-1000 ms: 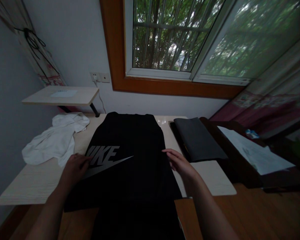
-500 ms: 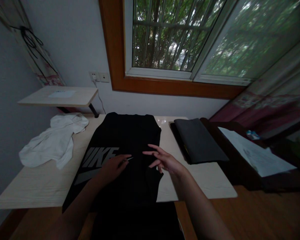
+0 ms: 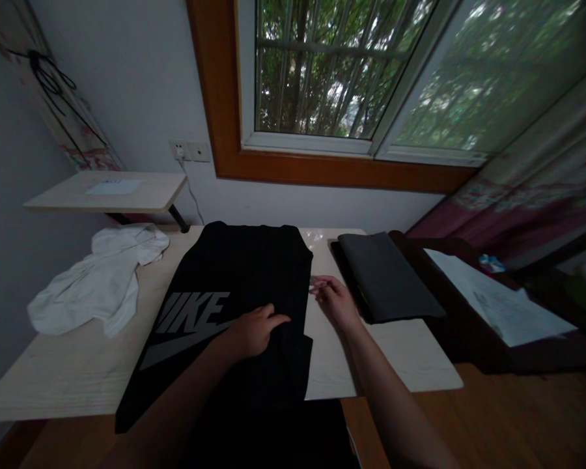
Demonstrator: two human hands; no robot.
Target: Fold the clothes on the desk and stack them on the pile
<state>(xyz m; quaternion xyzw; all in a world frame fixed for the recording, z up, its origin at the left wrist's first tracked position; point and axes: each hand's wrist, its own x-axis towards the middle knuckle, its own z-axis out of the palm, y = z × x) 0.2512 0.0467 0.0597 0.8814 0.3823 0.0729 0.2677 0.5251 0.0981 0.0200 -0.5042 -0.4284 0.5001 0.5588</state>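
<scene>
A black shirt (image 3: 254, 260) lies spread on the pale table, its sides folded in. Grey "NIKE" lettering (image 3: 195, 311) and a swoosh show on its left part. My left hand (image 3: 258, 332) rests on the middle of the shirt, thumb and forefinger apart; its other fingers are partly hidden. At the shirt's right edge is my right hand (image 3: 336, 301), its fingers bent together with the tips touching the cloth's edge. Below that hand, a small flap of black cloth (image 3: 303, 365) juts out on the right.
A crumpled white garment (image 3: 97, 277) lies on the table (image 3: 24, 384) at left, beside a small raised shelf (image 3: 107, 192). A dark grey folder (image 3: 390, 277) lies to the right. Farther right, papers (image 3: 498, 296) lie on a dark surface. A window (image 3: 342, 78) stands behind.
My right hand has moved from above the shirt out to its right edge, and its spread fingers have drawn together. My left hand has shifted slightly right and down. The shirt's right edge looks straighter.
</scene>
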